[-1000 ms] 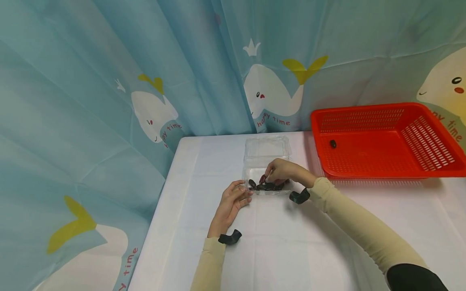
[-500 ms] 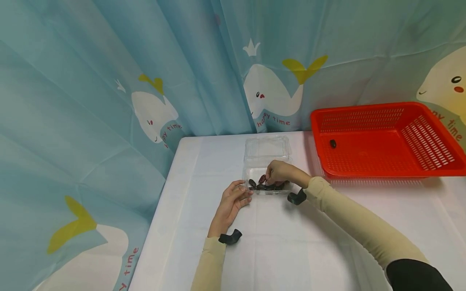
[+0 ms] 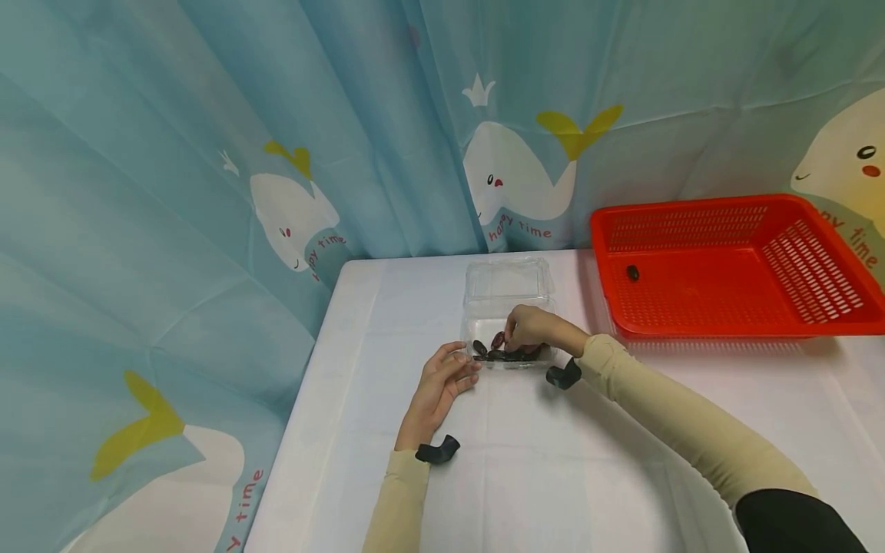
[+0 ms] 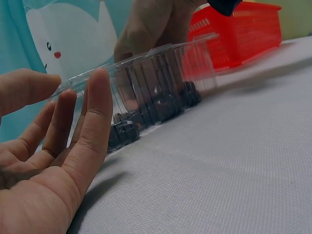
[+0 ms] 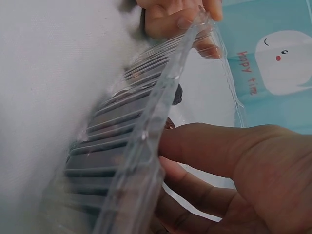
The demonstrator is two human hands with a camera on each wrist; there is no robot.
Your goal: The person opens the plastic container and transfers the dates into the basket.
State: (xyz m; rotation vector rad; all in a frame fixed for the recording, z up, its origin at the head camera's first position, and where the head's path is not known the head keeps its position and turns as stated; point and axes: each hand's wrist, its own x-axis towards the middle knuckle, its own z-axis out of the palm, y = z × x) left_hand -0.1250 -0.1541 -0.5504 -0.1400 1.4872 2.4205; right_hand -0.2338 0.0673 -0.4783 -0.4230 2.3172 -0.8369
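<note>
A clear plastic clamshell box (image 3: 508, 283) lies with its lid folded back, and several dark oval dates (image 3: 496, 355) lie along its near side. One redder, wrinkled date (image 3: 498, 339) sits just left of my right fingertips. My left hand (image 3: 437, 384) holds the box's left near corner, thumb outside and fingertips at the rim. My right hand (image 3: 531, 326) reaches down into the box from the right, thumb and fingers bent among the dates. In the right wrist view, the box wall hides the fingertips of the right hand (image 5: 219, 170); I cannot tell whether they pinch a date.
A red perforated basket (image 3: 691, 326) stands at the back right, with a single dark date (image 3: 632, 273) inside. It overlaps a clear container (image 3: 719, 347) beneath it. A white cloth covers the table (image 3: 532, 461), and a blue whale-print curtain (image 3: 387, 138) hangs behind.
My right hand has drawn slightly back among the dates, leaving the redder date more exposed beside its fingertips. The left hand stays at the box's corner.
</note>
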